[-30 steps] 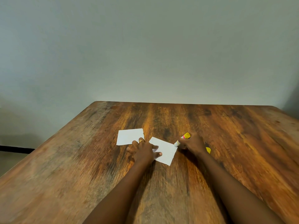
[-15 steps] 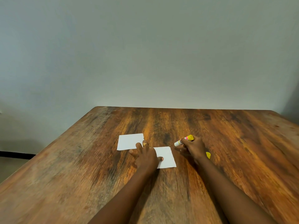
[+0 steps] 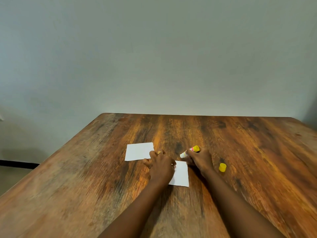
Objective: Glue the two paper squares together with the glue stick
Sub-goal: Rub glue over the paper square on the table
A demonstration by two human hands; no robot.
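Two paper squares lay on a wooden table (image 3: 257, 152): the left hand (image 3: 161, 166) pressed flat on the near square (image 3: 181, 174), the far square (image 3: 139, 151) just beyond, while the right hand (image 3: 199, 159) clasped the uncapped glue stick (image 3: 189, 151) beside its cap (image 3: 222, 167), seemingly mid-gluing, with joining the sheets likely next

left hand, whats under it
The left hand lies flat on the nearer paper square, covering its left part. Only the right part shows, white. Whether glue is on the covered part cannot be seen. The other paper square lies beside the fingers.
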